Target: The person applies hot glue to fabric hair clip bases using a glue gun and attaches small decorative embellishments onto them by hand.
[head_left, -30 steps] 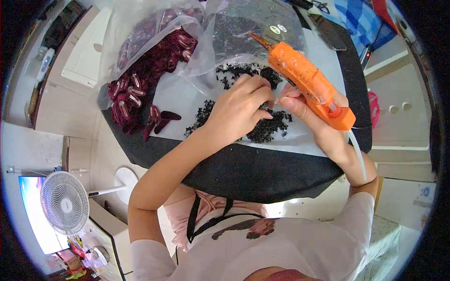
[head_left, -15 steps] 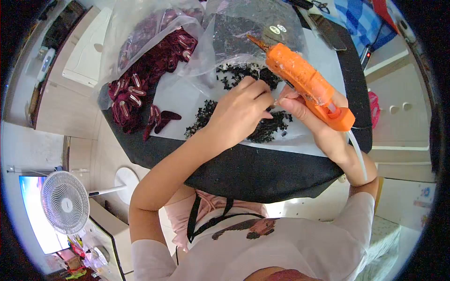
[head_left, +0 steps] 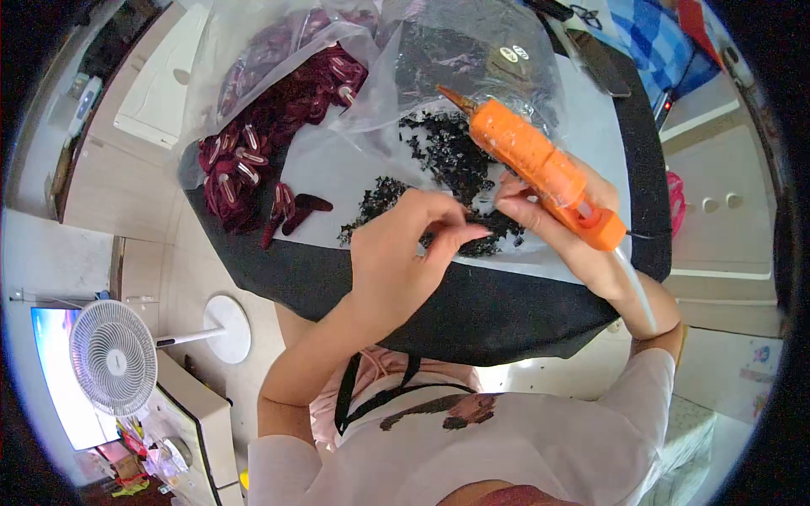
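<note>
My right hand (head_left: 561, 215) holds an orange hot glue gun (head_left: 536, 160), its dark nozzle pointing up and left and a pale glue stick (head_left: 639, 287) trailing from its rear. That hand's thumb and a fingertip also meet in a pinch; what is between them, if anything, is too small to name. My left hand (head_left: 401, 249) is just left of it, fingers curled toward the thumb over small black pieces (head_left: 451, 160) strewn on white paper (head_left: 321, 181). Whatever the left fingertips hold is hidden. Dark red, velvety pieces with metal clips (head_left: 245, 160) lie heaped at the left.
A clear plastic bag (head_left: 472, 59) of black material lies behind the paper, beside another plastic bag (head_left: 211, 76) over the red heap. A phone (head_left: 597, 63) rests near the back right edge of the black-covered table (head_left: 506, 312). A white fan (head_left: 116, 358) stands at left.
My left hand has drawn back toward me and left, away from the right fingertips. The glue gun has shifted slightly left and down with my right hand.
</note>
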Action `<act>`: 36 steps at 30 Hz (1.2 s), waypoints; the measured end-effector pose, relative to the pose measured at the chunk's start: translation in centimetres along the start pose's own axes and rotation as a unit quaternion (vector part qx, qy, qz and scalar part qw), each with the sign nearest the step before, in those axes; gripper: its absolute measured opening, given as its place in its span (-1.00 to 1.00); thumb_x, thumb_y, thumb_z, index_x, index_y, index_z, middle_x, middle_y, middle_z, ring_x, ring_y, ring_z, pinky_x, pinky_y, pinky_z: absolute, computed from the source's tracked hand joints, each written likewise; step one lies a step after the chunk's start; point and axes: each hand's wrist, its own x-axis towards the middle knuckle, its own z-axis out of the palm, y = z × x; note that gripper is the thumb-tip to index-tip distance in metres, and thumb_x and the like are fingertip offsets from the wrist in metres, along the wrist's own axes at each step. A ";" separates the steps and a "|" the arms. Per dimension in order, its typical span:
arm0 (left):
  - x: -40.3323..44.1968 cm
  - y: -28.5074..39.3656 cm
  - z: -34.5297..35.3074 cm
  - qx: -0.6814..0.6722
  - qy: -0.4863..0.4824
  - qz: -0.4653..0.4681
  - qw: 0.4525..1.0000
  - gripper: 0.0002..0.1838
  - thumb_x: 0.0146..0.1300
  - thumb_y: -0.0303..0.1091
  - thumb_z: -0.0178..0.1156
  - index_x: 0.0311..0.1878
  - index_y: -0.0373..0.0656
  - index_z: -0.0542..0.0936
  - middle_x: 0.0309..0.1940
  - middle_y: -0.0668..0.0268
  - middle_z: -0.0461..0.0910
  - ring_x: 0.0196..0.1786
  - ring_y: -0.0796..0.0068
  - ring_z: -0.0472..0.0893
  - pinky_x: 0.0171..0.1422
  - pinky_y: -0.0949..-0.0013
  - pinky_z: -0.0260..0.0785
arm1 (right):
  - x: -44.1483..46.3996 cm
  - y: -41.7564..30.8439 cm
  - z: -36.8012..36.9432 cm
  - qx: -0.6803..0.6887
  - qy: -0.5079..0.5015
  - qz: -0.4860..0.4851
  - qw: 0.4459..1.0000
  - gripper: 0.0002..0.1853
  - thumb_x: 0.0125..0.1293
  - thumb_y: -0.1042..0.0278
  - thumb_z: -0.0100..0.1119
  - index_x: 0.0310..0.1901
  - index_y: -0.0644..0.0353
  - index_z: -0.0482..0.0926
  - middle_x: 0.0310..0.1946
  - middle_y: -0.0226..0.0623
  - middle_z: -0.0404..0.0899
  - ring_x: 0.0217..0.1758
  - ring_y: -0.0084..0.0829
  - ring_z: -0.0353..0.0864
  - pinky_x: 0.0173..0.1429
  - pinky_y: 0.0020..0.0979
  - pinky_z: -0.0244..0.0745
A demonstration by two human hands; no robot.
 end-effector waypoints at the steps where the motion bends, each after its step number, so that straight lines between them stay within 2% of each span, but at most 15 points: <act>1: -0.2 -0.2 0.1 0.025 0.027 0.039 0.999 -0.73 -0.05 -0.51 0.38 -0.36 -0.23 0.44 -0.40 0.28 0.61 -0.40 0.53 0.61 -0.32 0.53 0.44 | 0.0 0.0 0.1 0.008 -0.001 -0.010 1.000 -0.78 0.09 0.49 0.32 -0.21 0.26 0.53 -0.31 -0.34 0.59 -0.24 -0.59 0.58 -0.13 -0.57 0.46; 3: -0.3 -0.2 0.3 0.076 0.080 0.117 0.987 -0.72 -0.09 -0.47 0.40 -0.40 -0.18 0.45 -0.45 0.30 0.57 -0.51 0.41 0.56 -0.42 0.49 0.41 | -0.1 0.3 0.4 0.025 -0.003 -0.029 0.999 -0.79 0.08 0.50 0.33 -0.24 0.27 0.53 -0.31 -0.33 0.60 -0.24 -0.59 0.59 -0.14 -0.56 0.47; 6: -0.4 -0.5 0.2 0.112 0.047 0.173 0.977 -0.70 -0.11 -0.49 0.40 -0.41 -0.19 0.42 -0.42 0.26 0.56 -0.49 0.36 0.56 -0.42 0.47 0.42 | -0.1 0.5 0.5 0.010 -0.024 -0.071 0.997 -0.76 0.06 0.50 0.35 -0.24 0.29 0.53 -0.30 -0.27 0.60 -0.25 -0.52 0.60 -0.15 -0.53 0.48; 9: -0.6 -0.7 0.5 0.135 0.022 0.197 0.971 -0.71 -0.10 -0.52 0.37 -0.40 -0.21 0.40 -0.40 0.20 0.56 -0.46 0.33 0.57 -0.42 0.43 0.45 | 0.2 1.2 0.5 -0.048 -0.030 -0.164 0.985 -0.72 0.01 0.49 0.37 -0.23 0.31 0.52 -0.28 -0.21 0.59 -0.22 -0.39 0.60 -0.11 -0.44 0.47; 12: -0.5 -0.6 0.8 0.149 0.054 0.231 0.960 -0.73 -0.08 -0.52 0.34 -0.40 -0.22 0.40 -0.41 0.16 0.55 -0.46 0.32 0.58 -0.42 0.41 0.47 | 0.5 2.1 0.1 -0.060 -0.066 -0.221 0.971 -0.67 -0.04 0.51 0.41 -0.22 0.31 0.52 -0.33 -0.16 0.62 -0.21 -0.29 0.61 -0.09 -0.38 0.47; 15: -0.8 -0.5 0.7 0.163 0.046 0.233 0.958 -0.79 -0.04 -0.50 0.29 -0.41 -0.23 0.41 -0.42 0.17 0.55 -0.45 0.32 0.59 -0.43 0.43 0.48 | 0.4 2.2 0.4 -0.071 -0.059 -0.227 0.970 -0.71 -0.02 0.48 0.41 -0.26 0.30 0.53 -0.31 -0.15 0.61 -0.21 -0.27 0.61 -0.11 -0.37 0.47; 18: -1.1 -0.6 0.6 0.190 0.029 0.225 0.955 -0.84 0.00 -0.48 0.23 -0.42 -0.23 0.41 -0.42 0.16 0.55 -0.46 0.34 0.59 -0.45 0.44 0.47 | 0.2 2.0 0.3 -0.077 -0.073 -0.207 0.973 -0.70 -0.05 0.47 0.31 -0.24 0.32 0.50 -0.28 -0.15 0.55 -0.16 -0.18 0.56 -0.04 -0.32 0.43; 21: -1.1 -0.9 0.8 0.208 0.043 0.263 0.941 -0.88 0.02 -0.47 0.18 -0.43 -0.23 0.42 -0.43 0.18 0.54 -0.46 0.37 0.59 -0.47 0.46 0.45 | 0.1 2.2 0.2 -0.077 -0.082 -0.184 0.976 -0.72 -0.04 0.48 0.28 -0.26 0.30 0.47 -0.28 -0.16 0.52 -0.17 -0.20 0.54 -0.05 -0.33 0.41; 24: -0.8 -1.3 1.2 0.222 0.070 0.308 0.922 -0.88 0.00 -0.46 0.16 -0.43 -0.22 0.42 -0.43 0.19 0.54 -0.46 0.39 0.58 -0.50 0.49 0.43 | 0.1 2.2 0.4 -0.098 -0.077 -0.176 0.976 -0.71 0.00 0.43 0.40 -0.29 0.29 0.50 -0.31 -0.19 0.57 -0.26 -0.33 0.59 -0.16 -0.42 0.46; 27: -0.9 -1.5 1.1 0.223 0.064 0.319 0.919 -0.89 -0.02 -0.46 0.15 -0.44 -0.22 0.41 -0.42 0.19 0.55 -0.47 0.40 0.58 -0.51 0.51 0.42 | 0.1 2.0 0.6 -0.132 -0.084 -0.154 0.976 -0.70 -0.01 0.43 0.40 -0.28 0.27 0.47 -0.31 -0.21 0.55 -0.28 -0.36 0.57 -0.18 -0.45 0.44; 33: -1.0 -1.8 1.3 0.198 0.066 0.303 0.930 -0.88 0.00 -0.46 0.19 -0.43 -0.22 0.43 -0.41 0.17 0.56 -0.45 0.37 0.60 -0.48 0.49 0.44 | -0.3 1.9 0.4 -0.125 -0.079 -0.158 0.976 -0.68 0.02 0.49 0.35 -0.21 0.29 0.42 -0.32 -0.21 0.53 -0.30 -0.37 0.55 -0.17 -0.47 0.43; 36: -1.3 -0.7 0.4 0.220 0.014 0.229 0.948 -0.81 -0.04 -0.49 0.29 -0.45 -0.21 0.43 -0.42 0.20 0.57 -0.46 0.36 0.60 -0.46 0.48 0.44 | -0.3 1.7 -0.4 -0.148 -0.082 -0.182 0.968 -0.69 0.06 0.52 0.32 -0.19 0.30 0.41 -0.32 -0.24 0.53 -0.28 -0.43 0.55 -0.15 -0.49 0.43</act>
